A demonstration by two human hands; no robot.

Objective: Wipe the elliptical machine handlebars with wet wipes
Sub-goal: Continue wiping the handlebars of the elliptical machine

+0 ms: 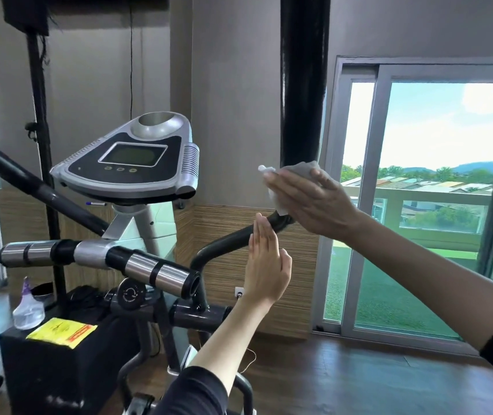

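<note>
Right hand [308,199]: fingers [281,181] extended and laid flat, pressing the wipe [300,168] against the right bar [303,100]; no curl round the bar can be seen. The wipe sits under those fingers and the palm, with one corner past the fingertips and an edge hanging below them. Left hand [266,265]: fingers [261,235] straight and together, holding nothing, tips just beside the bar's bend, below the right fingers; contact cannot be confirmed. Risks, as judged: the wipe is held by flat pressure alone, so a stroke along the bar could let it slide out and drop. The loose corner may fold under and cut coverage. The far side of the bar, away from the fingers, may be missed unless the hand wraps round. If the bar pivots, a push could swing it, since the left hand is not gripping it. Count: two hands; one wipe; two long bars, the second [29,178] well to the left of both hands; two chrome grips [161,271] left of the left fingers; one console [125,157]; one bottle [28,310]; one yellow pack [62,330].
</note>
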